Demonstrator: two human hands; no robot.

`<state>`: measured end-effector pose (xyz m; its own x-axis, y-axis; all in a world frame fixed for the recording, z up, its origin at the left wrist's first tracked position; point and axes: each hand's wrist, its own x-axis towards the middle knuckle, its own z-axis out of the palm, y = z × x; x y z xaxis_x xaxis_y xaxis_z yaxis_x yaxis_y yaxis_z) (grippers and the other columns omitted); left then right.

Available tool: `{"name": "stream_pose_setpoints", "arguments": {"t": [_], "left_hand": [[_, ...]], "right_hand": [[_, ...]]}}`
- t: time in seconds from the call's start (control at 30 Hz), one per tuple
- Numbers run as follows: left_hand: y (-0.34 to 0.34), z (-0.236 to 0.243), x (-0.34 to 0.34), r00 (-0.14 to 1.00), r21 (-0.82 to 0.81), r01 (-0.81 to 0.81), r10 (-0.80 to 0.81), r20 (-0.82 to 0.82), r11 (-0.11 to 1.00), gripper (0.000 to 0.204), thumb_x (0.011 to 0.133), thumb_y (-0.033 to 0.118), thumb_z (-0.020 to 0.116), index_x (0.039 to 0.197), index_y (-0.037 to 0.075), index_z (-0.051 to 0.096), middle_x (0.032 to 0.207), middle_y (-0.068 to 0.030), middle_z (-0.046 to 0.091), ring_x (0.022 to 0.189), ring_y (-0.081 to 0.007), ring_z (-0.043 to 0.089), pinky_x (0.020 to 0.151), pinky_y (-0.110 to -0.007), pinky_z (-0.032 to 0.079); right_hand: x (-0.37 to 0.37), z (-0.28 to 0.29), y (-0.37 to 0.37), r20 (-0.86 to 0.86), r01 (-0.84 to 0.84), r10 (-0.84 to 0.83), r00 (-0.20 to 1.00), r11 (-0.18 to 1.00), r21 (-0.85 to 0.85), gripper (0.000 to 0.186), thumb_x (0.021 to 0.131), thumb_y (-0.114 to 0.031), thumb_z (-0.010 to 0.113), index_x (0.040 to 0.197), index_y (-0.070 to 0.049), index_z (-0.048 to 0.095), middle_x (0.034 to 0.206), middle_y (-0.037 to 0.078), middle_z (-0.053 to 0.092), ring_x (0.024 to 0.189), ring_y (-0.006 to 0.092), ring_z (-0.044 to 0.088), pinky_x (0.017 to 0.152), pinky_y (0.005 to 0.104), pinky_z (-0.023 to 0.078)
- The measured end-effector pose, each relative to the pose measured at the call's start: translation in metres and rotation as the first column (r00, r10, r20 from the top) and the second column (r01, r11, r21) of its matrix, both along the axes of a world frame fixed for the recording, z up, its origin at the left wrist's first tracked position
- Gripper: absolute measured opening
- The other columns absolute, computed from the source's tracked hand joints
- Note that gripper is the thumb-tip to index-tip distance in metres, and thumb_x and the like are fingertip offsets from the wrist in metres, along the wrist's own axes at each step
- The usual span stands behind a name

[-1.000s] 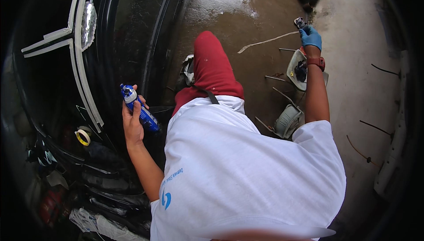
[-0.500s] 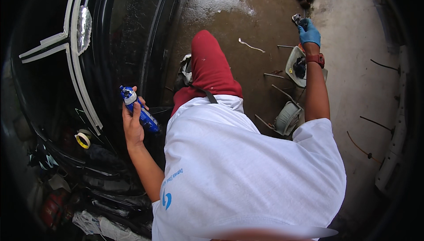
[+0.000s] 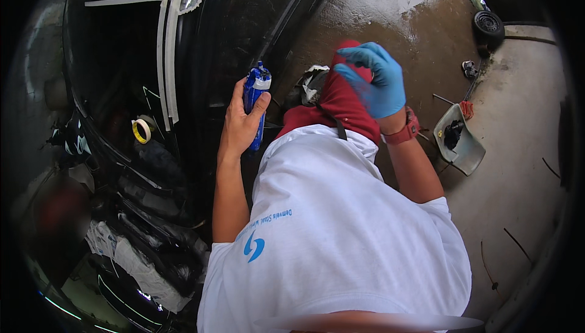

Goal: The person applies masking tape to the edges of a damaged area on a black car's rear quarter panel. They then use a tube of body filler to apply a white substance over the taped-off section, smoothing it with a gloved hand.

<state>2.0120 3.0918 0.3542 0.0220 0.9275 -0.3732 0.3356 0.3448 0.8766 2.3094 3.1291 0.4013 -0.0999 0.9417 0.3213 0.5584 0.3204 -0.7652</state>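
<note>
My bare left hand (image 3: 234, 122) is closed around a blue bottle (image 3: 256, 98) with a narrow top and a whitish band, holding it upright beside the black car body (image 3: 244, 16). Over my red-trousered knee, my right hand (image 3: 381, 83) wears a light blue glove. Its fingers are curved and apart, slightly smeared by motion, with nothing visible between them. On the ground to the far right lies a small silver and black object (image 3: 469, 69), apart from both hands.
Strips of masking tape (image 3: 161, 58) line the car's edge, and a roll of tape (image 3: 141, 130) sits at the left. A pale plastic chair seat (image 3: 466, 153) with a dark cloth (image 3: 453, 135) stands at the right. A black wheel (image 3: 489, 25) lies farther back on wet floor (image 3: 420, 46).
My right hand has come from beside the small silver and black object back over my knee, leaving that object behind. My left hand still holds the bottle. The view has shifted.
</note>
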Motion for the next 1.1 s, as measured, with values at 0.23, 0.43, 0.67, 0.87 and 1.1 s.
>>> {"name": "stream_pose_setpoints", "arguments": {"t": [0.23, 0.43, 0.67, 0.87, 1.1], "left_hand": [[-0.001, 0.02, 0.014, 0.995, 0.027, 0.062, -0.06, -0.076, 0.998, 0.071, 0.098, 0.055, 0.074, 0.146, 0.006, 0.056, 0.12, -0.0183, 0.074, 0.112, -0.0322, 0.072, 0.1, -0.043, 0.053], [-0.005, 0.017, 0.012, 0.994, 0.052, 0.095, -0.092, -0.06, 0.994, 0.073, 0.097, 0.055, 0.074, 0.146, 0.004, 0.056, 0.121, -0.0207, 0.074, 0.114, -0.0337, 0.073, 0.101, -0.044, 0.054], [-0.004, 0.01, 0.001, 0.986, -0.095, 0.149, -0.141, 0.087, 0.984, 0.076, 0.097, 0.059, 0.073, 0.146, 0.003, 0.056, 0.113, -0.0162, 0.075, 0.106, -0.0258, 0.073, 0.095, -0.039, 0.056], [-0.001, 0.011, -0.001, 0.871, -0.186, 0.2, -0.088, 0.483, 0.962, 0.062, 0.103, 0.053, 0.068, 0.143, 0.007, 0.055, 0.097, -0.0054, 0.065, 0.084, -0.0128, 0.062, 0.077, -0.029, 0.053], [-0.01, -0.005, -0.027, 0.771, -0.109, 0.189, -0.079, 0.632, 0.976, 0.059, 0.11, 0.048, 0.058, 0.15, 0.006, 0.05, 0.105, -0.0074, 0.065, 0.089, -0.0141, 0.063, 0.083, -0.031, 0.053]], "right_hand": [[-0.077, -0.018, 0.0, -0.009, -0.164, 0.164, 0.986, 0.986, -0.014, 0.028, 0.082, -0.025, 0.089, 0.106, -0.014, 0.079, 0.094, 0.004, 0.071, 0.087, 0.0268, 0.067, 0.076, 0.0389, 0.055], [-0.083, -0.02, 0.0, -0.061, -0.14, 0.133, 0.989, 0.982, -0.127, 0.022, 0.084, -0.025, 0.087, 0.102, -0.014, 0.081, 0.095, 0.004, 0.074, 0.089, 0.026, 0.069, 0.076, 0.0387, 0.056], [-0.082, -0.024, 0.004, -0.004, -0.193, 0.193, 0.981, 0.98, -0.056, 0.016, 0.094, -0.013, 0.078, 0.106, -0.005, 0.072, 0.094, 0.007, 0.072, 0.087, 0.022, 0.069, 0.08, 0.0331, 0.055], [-0.079, -0.046, 0.006, -0.74, -0.264, -0.315, 0.595, 0.792, -0.55, 0.014, 0.103, -0.011, 0.071, 0.11, 0.001, 0.071, 0.099, 0.004, 0.072, 0.09, 0.0117, 0.067, 0.084, 0.0265, 0.054], [0.054, -0.074, 0.039, -0.651, 0.321, -0.439, 0.62, 0.898, -0.3, 0.017, 0.1, -0.007, 0.075, 0.116, -0.001, 0.075, 0.1, 0.007, 0.078, 0.086, 0.0128, 0.071, 0.081, 0.0271, 0.056]]}}
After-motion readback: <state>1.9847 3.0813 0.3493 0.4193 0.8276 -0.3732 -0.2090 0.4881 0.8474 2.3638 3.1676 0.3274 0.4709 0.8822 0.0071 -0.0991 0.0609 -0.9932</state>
